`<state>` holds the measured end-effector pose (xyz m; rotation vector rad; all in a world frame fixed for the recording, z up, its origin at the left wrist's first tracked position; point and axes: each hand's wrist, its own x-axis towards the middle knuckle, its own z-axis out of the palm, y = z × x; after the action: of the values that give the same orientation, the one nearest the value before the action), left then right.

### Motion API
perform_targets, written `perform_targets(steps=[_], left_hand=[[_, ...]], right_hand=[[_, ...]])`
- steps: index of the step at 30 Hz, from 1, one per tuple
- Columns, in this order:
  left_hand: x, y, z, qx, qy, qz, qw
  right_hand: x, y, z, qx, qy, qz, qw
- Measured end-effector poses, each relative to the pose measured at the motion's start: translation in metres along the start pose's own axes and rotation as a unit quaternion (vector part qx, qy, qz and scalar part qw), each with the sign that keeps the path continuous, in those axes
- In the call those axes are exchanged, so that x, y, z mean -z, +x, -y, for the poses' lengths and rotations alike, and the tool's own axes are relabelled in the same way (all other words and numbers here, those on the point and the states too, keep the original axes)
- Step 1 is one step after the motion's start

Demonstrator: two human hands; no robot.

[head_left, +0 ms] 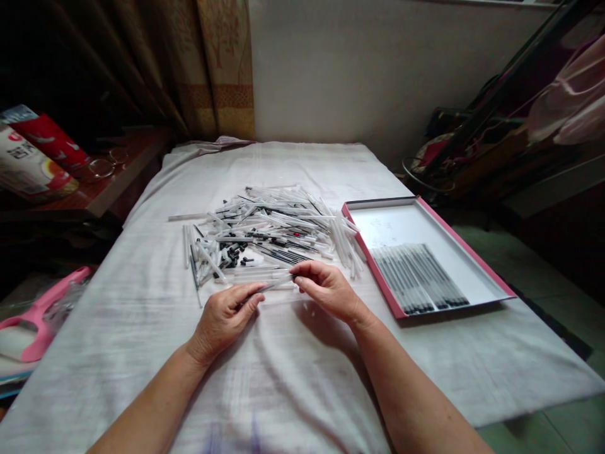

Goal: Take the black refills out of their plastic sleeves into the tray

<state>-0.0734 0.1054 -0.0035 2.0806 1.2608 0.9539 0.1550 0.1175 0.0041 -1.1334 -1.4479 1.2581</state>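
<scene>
A slim pen [276,284] with a clear barrel stretches between my two hands, just in front of a pile of pen parts [283,217]. My left hand [223,320] is closed around one end of it, thumb on top. The fingertips of my right hand [328,291] pinch the other end, where a small dark piece shows; whether it is a plug or part of the pen I cannot tell. Clear tubes, thin dark refills [283,255] and small black end pieces [232,253] make up the pile.
Right of the pile, a shallow pink-edged box [466,244] holds a row of pens [418,277] side by side. A pink tape dispenser [45,312] lies at the left edge. Beyond it, a wooden side table [101,183] carries containers and glasses [101,167].
</scene>
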Motion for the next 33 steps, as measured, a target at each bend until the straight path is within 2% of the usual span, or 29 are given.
perform_targets(steps=[6,13,17,23,29,33], left_hand=[[0.0001,-0.0004,0.0002,-0.005,-0.001,0.003,1.000],[-0.0014,-0.0016,0.0025,-0.019,-0.008,0.009,1.000],[-0.0016,-0.0017,0.0024,-0.025,-0.001,0.005,1.000],[-0.0022,-0.0018,0.0029,-0.034,0.013,-0.010,0.999],[-0.0024,-0.0017,0.0042,-0.052,0.026,-0.014,0.998],[-0.0017,-0.0017,0.0046,-0.063,0.031,-0.014,0.997]], right_hand=[[0.0034,-0.0028,-0.0022,0.056,-0.123,0.001,0.991],[0.0036,-0.0017,-0.0031,0.102,-0.276,0.004,0.956],[0.0033,-0.0023,-0.0062,0.077,-0.252,0.009,0.965],[0.0043,-0.0051,-0.0039,0.039,-0.151,0.020,0.988],[0.0034,-0.0037,-0.0055,0.037,-0.184,0.018,0.982],[0.0064,-0.0049,-0.0055,0.013,-0.142,0.034,0.989]])
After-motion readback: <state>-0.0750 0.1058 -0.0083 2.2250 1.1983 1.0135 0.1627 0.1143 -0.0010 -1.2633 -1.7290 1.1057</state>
